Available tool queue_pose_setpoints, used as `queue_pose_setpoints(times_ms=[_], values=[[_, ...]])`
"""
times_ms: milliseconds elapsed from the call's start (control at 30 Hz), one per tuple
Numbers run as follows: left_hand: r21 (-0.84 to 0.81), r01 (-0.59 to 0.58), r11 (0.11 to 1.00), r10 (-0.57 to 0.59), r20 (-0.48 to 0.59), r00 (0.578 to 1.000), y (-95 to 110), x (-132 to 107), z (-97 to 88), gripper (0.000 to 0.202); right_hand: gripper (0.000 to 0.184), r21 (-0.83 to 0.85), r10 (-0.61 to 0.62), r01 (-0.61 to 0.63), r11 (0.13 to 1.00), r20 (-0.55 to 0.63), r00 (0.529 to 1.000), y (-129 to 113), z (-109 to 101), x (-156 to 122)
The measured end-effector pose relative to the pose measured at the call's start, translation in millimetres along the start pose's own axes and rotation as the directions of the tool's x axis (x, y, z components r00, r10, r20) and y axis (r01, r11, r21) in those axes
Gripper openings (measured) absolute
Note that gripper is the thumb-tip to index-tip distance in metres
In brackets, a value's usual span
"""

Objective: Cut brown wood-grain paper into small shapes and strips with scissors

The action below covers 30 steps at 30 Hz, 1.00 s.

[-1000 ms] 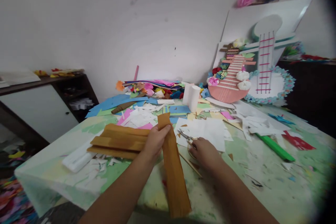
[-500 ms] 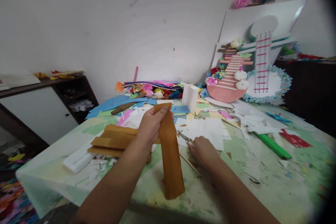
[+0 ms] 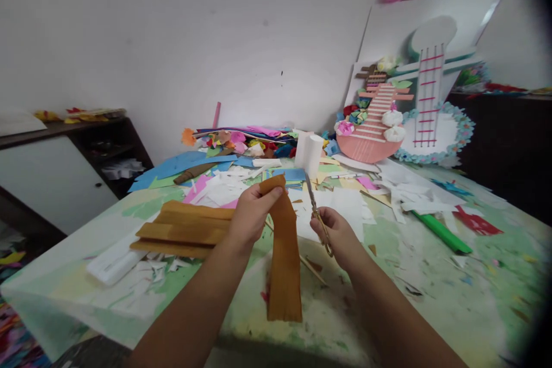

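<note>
My left hand (image 3: 250, 215) pinches the top end of a long brown paper strip (image 3: 284, 259), which hangs down over the table's front edge. My right hand (image 3: 338, 236) is closed round the handles of a pair of scissors (image 3: 315, 207), lifted off the table with the blades pointing up and away, just right of the strip. A stack of folded brown paper (image 3: 185, 229) lies to the left of my left hand.
The green-stained table (image 3: 431, 293) is littered with white and coloured paper scraps. A green marker (image 3: 440, 233) lies at the right, a white paper roll (image 3: 311, 152) stands behind, and a pink paper-craft model (image 3: 375, 126) leans by the wall. A dark cabinet (image 3: 64, 161) stands left.
My right hand has picked the scissors up off the table and raised them beside the strip. My left hand with the brown strip has shifted slightly lower and nearer.
</note>
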State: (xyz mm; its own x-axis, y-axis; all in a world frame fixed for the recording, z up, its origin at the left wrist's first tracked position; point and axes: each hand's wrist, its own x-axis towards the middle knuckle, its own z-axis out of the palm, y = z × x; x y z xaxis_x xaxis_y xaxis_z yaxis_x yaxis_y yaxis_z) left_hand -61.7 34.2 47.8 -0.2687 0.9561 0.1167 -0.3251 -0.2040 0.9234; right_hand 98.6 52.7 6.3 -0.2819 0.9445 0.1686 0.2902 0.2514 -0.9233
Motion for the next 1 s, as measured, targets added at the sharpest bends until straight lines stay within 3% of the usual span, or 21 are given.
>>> queue_pose_setpoints(times_ms=[67,267,567,733,1000], values=[[0.003,0.016,1.0,-0.016,-0.009,1.0,-5.2,-0.3,0.4,0.021,0.032,0.099,-0.041,0.038,0.994,0.024,0.999,-2.7,3.4,-5.0],[0.022,-0.002,1.0,0.002,-0.011,1.0,-15.3,-5.7,1.0,0.022,0.027,-0.146,-0.092,0.095,0.985,0.031,0.995,-6.1,13.8,-16.0],[0.026,-0.018,1.0,0.019,-0.053,0.998,-18.1,-9.5,1.8,0.021,0.026,-0.33,-0.126,0.123,0.936,0.012,0.992,-10.2,13.0,-19.9],[0.083,-0.005,0.997,0.008,-0.035,0.999,-22.1,-13.0,2.0,0.022,0.024,-0.323,-0.128,0.126,0.938,0.017,0.992,-8.0,14.7,-18.5],[0.0,0.028,1.0,-0.028,-0.006,1.0,-24.1,-19.7,7.7,0.018,0.024,-0.267,-0.155,0.148,0.952,-0.006,0.988,-5.7,17.2,-17.2]])
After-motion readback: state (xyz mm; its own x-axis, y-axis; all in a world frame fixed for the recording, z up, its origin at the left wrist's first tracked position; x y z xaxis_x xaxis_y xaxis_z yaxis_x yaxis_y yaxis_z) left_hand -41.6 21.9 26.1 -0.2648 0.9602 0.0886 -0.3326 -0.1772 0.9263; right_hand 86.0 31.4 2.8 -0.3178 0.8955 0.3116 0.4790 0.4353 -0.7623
